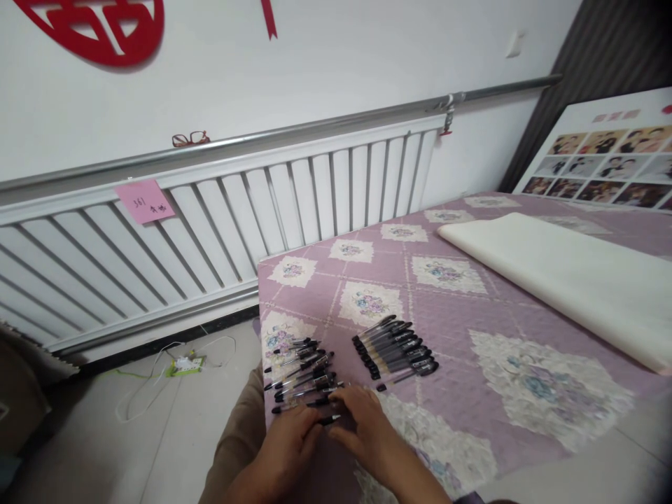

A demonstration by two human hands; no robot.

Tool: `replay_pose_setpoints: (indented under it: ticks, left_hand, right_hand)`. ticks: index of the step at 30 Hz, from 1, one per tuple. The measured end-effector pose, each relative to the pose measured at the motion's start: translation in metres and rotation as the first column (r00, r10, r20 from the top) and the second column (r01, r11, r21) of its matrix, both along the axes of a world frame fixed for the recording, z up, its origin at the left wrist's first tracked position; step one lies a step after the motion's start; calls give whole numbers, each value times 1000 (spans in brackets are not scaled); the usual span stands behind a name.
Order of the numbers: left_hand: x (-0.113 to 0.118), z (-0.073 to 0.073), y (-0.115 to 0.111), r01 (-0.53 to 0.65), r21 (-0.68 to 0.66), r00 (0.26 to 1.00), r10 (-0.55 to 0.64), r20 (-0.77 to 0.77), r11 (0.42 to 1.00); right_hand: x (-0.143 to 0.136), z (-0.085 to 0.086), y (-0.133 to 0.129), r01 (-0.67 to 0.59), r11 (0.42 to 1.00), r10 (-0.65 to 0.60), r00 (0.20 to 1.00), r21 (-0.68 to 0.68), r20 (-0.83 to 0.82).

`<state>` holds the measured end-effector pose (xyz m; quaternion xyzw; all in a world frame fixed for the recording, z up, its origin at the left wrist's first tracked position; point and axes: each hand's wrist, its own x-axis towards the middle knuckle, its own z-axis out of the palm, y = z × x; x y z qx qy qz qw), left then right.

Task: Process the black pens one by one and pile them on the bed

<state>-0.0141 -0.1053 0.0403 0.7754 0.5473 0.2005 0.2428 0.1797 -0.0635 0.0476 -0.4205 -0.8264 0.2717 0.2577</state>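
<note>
My left hand (292, 435) is closed around a pen (330, 420), whose end sticks out past the fingers toward my right hand. My right hand (365, 420) has its thumb and fingers apart, close to that end, with its fingertips by the ends of the nearest loose pens. Those loose black-capped pens (302, 374) lie in an uneven group along the table's left edge. To their right, a neat slanted row of similar pens (396, 344) lies side by side. My hands cover part of the nearest pens.
A purple floral cloth covers the table (441, 315). A folded cream sheet (572, 273) lies at right, near a photo board (614, 150). Behind stands a white radiator (294, 196) with a pink note (144, 201) and glasses (190, 138) on its pipe. A power strip (185, 365) lies on the floor.
</note>
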Motion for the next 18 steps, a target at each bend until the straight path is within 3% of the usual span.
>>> replay_pose_setpoints:
  ticks: [5,10,13,18]
  left_hand:
    - [-2,-3,0,-18,2,999,18,-46,1000]
    - [-5,-6,2,8,5,1000,-8,-17,1000]
    - [-6,-7,2,13,13,1000,-13,-15,1000]
    - [-6,-13,0,24,39,999,-23,-34,999]
  right_hand:
    - [-4,-6,3,12,1000,-14,991,19,134]
    - [-1,-10,-1,-17,999,17,1000,-30,11]
    - [-1,-7,-5,23,999,-24,999,-29,-38]
    - [-8,-3,-10,92,996,-93,993,13,77]
